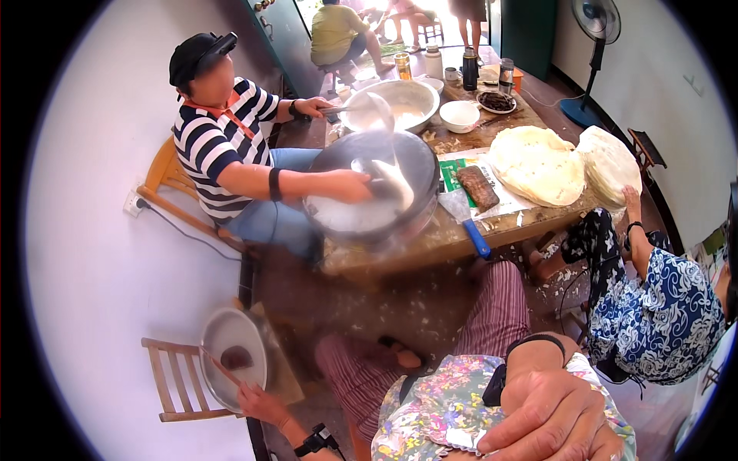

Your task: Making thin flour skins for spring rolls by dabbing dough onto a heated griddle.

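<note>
At lower left, my left hand [262, 403] holds a thin wooden stick [222, 367] across a metal basin [264, 351]. A dark reddish lump [236, 358] lies in the basin. Close to the camera at lower right, my right hand [553, 412] is bent down over my floral top, its fingers curled; whether it holds anything is hidden. On the table ahead, a round griddle pan [426, 155] steams with white batter in it. A person in a striped shirt [216, 150] has one hand over the pan and holds a ladle [377, 109] above it with the other.
The wooden table [415, 253] bears a batter basin [429, 109], a blue-handled scraper [475, 236], a brown block [478, 188] and stacked thin flatbreads [536, 167]. A person at right touches another stack [608, 164]. A wooden chair [181, 377] stands beside my basin; a fan [597, 40] stands behind.
</note>
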